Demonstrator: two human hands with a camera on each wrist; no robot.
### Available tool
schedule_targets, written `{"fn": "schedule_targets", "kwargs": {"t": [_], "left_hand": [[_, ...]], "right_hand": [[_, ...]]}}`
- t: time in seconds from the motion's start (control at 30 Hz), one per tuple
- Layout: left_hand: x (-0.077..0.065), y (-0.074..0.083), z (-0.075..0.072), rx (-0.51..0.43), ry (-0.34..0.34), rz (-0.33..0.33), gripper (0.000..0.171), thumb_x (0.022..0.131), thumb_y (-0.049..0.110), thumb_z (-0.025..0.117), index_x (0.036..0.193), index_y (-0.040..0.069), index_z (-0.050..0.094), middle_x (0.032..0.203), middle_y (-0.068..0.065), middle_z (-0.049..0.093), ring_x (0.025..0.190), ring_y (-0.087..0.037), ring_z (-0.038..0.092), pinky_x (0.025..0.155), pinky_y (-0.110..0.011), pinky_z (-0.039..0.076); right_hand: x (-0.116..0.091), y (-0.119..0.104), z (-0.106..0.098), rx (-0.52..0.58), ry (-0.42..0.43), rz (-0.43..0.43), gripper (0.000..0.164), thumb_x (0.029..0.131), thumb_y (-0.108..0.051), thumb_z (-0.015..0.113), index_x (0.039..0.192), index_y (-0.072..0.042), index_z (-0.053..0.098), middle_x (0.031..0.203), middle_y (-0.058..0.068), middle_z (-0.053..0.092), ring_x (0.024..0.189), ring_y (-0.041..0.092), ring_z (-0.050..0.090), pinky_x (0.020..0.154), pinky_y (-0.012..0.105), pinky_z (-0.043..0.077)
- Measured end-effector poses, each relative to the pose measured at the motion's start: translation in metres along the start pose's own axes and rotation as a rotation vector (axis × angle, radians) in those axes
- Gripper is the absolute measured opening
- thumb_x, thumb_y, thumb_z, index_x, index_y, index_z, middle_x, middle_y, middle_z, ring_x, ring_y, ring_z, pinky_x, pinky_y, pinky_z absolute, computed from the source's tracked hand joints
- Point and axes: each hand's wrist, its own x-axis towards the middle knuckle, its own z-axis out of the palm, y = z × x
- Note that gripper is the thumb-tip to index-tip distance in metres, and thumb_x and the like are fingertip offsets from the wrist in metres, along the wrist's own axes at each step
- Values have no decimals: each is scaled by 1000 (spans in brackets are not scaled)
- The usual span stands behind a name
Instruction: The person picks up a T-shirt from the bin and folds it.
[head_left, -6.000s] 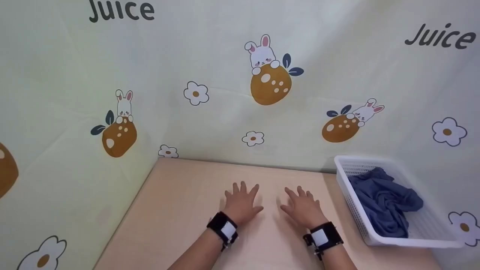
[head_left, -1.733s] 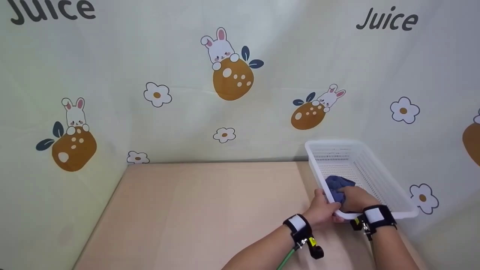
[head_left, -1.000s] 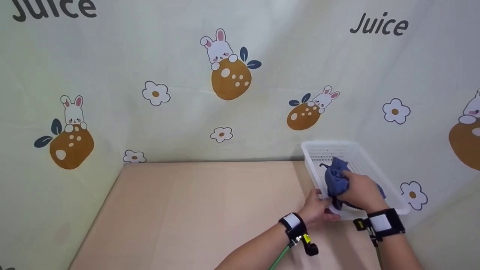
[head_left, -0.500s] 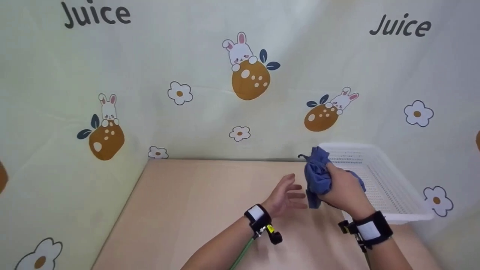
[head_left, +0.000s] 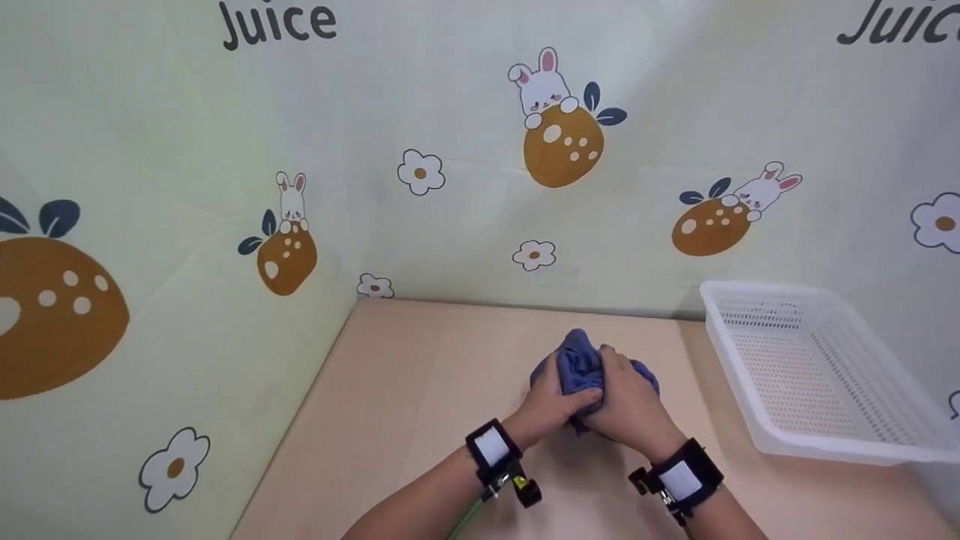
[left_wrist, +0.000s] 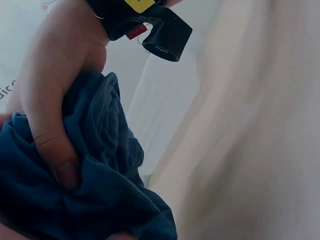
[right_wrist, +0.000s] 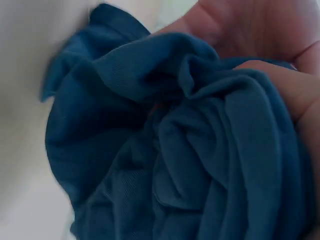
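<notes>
A crumpled bundle of blue cloth (head_left: 579, 369) is held between both hands above the middle of the table. My left hand (head_left: 551, 405) grips its left side, thumb pressed across the folds. From the right, my right hand (head_left: 631, 401) grips the same bundle, and a bit of fabric sticks out past its far side. In the left wrist view the thumb (left_wrist: 52, 140) lies over the gathered blue cloth (left_wrist: 110, 200). Thick folds of the cloth (right_wrist: 200, 165) fill the right wrist view, hiding most of the fingers.
A white perforated plastic basket (head_left: 787, 375) stands at the right of the table, with no cloth in it. The peach-coloured tabletop (head_left: 420, 375) meets a printed curtain (head_left: 465, 217) at the back and left.
My right hand has lifted the blue cloth out of the basket and carried it left to the table's middle. My left hand has left the basket's rim, opened, then taken hold of the cloth.
</notes>
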Motion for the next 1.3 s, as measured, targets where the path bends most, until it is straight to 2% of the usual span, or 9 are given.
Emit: {"fn": "schedule_targets", "kwargs": {"t": [0.07,0.23,0.43,0.63,0.83,0.93,1.03,1.17,1.3], "left_hand": [[-2,-3,-3,71,8,-6,89,88,54,67,155,18,20,150,-8,44,133,-17,47,111,-39,38],[-7,-13,-14,175,-13,0,74,91,60,58,146,20,29,142,-9,52,129,-19,51,108,-41,41],[-12,-21,-44,269,-9,33,65,83,64,66,129,24,45,126,-2,59,113,-15,55,97,-39,45],[-17,-31,-87,402,10,54,54,85,67,61,116,22,56,107,2,63,95,-13,57,83,-33,45],[-20,-35,-124,525,95,7,61,83,71,59,104,15,56,83,2,47,76,-15,49,66,-30,39],[-21,-38,-139,624,144,-47,65,82,72,60,105,11,55,81,1,45,75,-16,48,65,-31,39],[-23,-42,-152,683,182,-107,56,85,62,64,106,11,56,82,0,48,76,-17,50,66,-31,41],[-27,-49,-169,727,215,-161,41,90,48,66,105,10,57,81,-3,53,75,-20,52,65,-33,42],[-32,-54,-187,834,275,-195,36,88,39,70,104,10,60,86,-5,62,78,-20,57,69,-36,46]], "right_hand": [[-1,3,4,75,-42,4,103,63,-55,86,139,-2,40,119,14,60,99,23,60,83,42,52],[-4,14,6,294,-166,30,101,58,-60,88,135,-15,41,121,4,58,106,18,58,91,41,48],[-7,37,1,347,-159,35,78,70,-55,83,131,-22,47,124,1,61,115,20,57,98,47,44],[-14,66,-12,235,-23,116,47,84,-44,77,119,-21,56,111,3,65,100,22,60,86,43,46],[-21,87,-26,95,65,254,38,89,-48,69,102,-14,56,83,7,53,76,23,52,63,32,36],[-23,93,-29,52,71,310,39,91,-50,66,96,-13,54,74,5,46,69,22,49,57,30,33],[-24,96,-30,1,73,326,35,92,-44,65,93,-11,54,69,4,44,64,22,49,53,30,32],[-28,100,-33,-86,96,352,25,93,-33,64,93,-9,57,66,7,52,58,23,51,49,31,32],[-32,104,-37,-165,80,397,22,91,-26,62,98,-6,61,68,12,61,57,26,55,45,34,34]]}}
